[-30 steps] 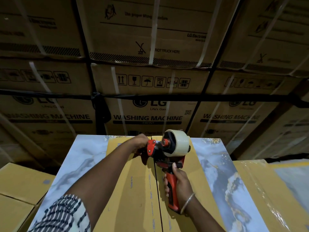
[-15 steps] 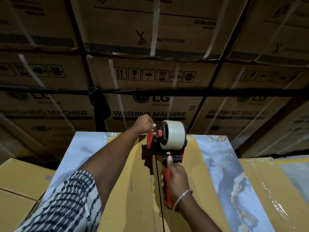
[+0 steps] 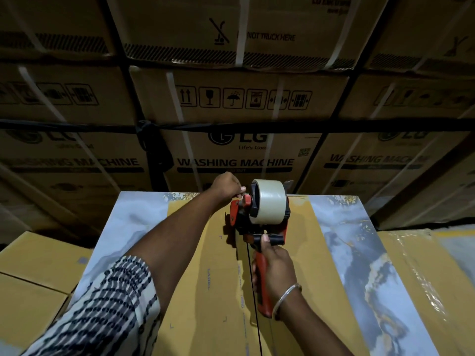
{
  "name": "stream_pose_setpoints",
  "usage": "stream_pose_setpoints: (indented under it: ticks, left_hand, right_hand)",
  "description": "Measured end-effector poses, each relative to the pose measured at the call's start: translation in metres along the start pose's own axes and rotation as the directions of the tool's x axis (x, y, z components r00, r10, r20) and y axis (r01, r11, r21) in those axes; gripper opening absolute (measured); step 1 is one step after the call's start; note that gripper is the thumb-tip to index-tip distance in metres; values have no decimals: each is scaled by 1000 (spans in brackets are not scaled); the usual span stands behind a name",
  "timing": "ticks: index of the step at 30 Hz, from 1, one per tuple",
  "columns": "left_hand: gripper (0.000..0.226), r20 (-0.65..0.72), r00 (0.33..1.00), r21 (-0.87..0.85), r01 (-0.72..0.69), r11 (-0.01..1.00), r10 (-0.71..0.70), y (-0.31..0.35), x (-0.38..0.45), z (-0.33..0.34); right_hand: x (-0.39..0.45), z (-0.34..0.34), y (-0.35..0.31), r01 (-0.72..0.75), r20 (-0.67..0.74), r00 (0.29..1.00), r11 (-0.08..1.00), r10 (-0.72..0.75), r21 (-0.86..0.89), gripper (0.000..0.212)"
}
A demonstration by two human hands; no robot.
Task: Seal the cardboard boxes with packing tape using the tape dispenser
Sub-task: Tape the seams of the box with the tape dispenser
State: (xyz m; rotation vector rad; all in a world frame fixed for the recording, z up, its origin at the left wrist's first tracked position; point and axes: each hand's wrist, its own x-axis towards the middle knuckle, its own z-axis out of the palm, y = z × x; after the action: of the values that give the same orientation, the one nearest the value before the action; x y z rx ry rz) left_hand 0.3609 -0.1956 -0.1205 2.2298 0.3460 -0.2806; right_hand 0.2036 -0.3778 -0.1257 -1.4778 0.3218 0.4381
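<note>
Cardboard box point(image 3: 205, 278) lay flat before me, centre seam point(image 3: 253, 291) unsealed. My left hand point(image 3: 227, 185) pinched something small beside the dispenser's front, probably the tape end, ready to anchor it over the far edge. Tape dispenser point(image 3: 262, 217) stood on the seam's far end; my right hand point(image 3: 276, 268) clamped its red handle.

We see the tape dispenser point(image 3: 259, 227) now further along the seam towards the far edge of the cardboard box point(image 3: 205, 278), with our left hand point(image 3: 227, 185) lifted off the box top to pinch beside its red knob.
</note>
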Motion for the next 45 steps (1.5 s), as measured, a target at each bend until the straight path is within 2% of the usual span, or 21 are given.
stream_pose_setpoints:
  ticks: [6,11,14,15,17,19,21,24,26,28,30,32,36,39,42,45]
  left_hand:
    - [27,-12,1000,14,9,1000,-9,-6,3,5]
    - [32,18,1000,54,10,998,-11,-9,3,4]
    - [5,-23,1000,89,19,996,-17,-11,3,3]
    - [10,-75,997,99,33,995,-25,-12,3,4]
    - [14,-142,989,85,-21,996,33,-14,2,4]
    - [6,-120,985,61,-115,991,122,-15,-2,5]
    - [7,-63,988,33,-140,990,142,-18,-7,1]
    - [19,-40,989,103,-139,985,144,-21,-10,-6]
    - [18,-58,983,169,-162,972,174,-24,-10,-3]
    - [15,-47,985,141,-156,978,164,-26,-12,1]
    - [21,4,993,71,-117,991,117,-29,-14,3]
    - [29,81,989,96,-128,987,120,-32,-15,1]
    - [27,166,979,167,-148,975,120,-34,-10,-2]
    - [18,169,980,130,-124,984,101,-33,-12,-2]
    - [16,132,985,162,-136,977,115,-27,-21,-2]
    - [18,96,985,318,-166,933,143,-22,-25,-1]
  right_hand:
    - [3,6,7,23,-24,999,999,-24,-45,57]
    - [8,10,18,70,-100,991,974,-93,-213,81]
    - [10,10,20,70,-105,990,969,-97,-235,85]
    - [10,10,19,65,-102,991,972,-90,-226,87]
    - [11,9,19,48,-98,993,979,-69,-200,83]
    - [10,9,19,35,-95,994,980,-54,-194,78]
    - [10,10,18,37,-101,993,976,-60,-214,75]
    - [7,12,12,58,-91,992,968,-83,-246,72]
    - [7,11,11,66,-85,992,961,-92,-267,72]
    - [8,9,13,70,-77,993,959,-95,-276,65]
    - [9,7,13,71,-71,993,962,-92,-263,57]
    - [8,8,12,67,-65,994,968,-85,-240,56]
    - [6,10,10,59,-71,995,972,-77,-229,53]
    - [4,9,6,59,-71,994,964,-80,-259,51]
    - [1,8,1,66,-69,993,947,-92,-315,54]
    - [-6,0,6,49,-85,993,935,-84,-351,57]
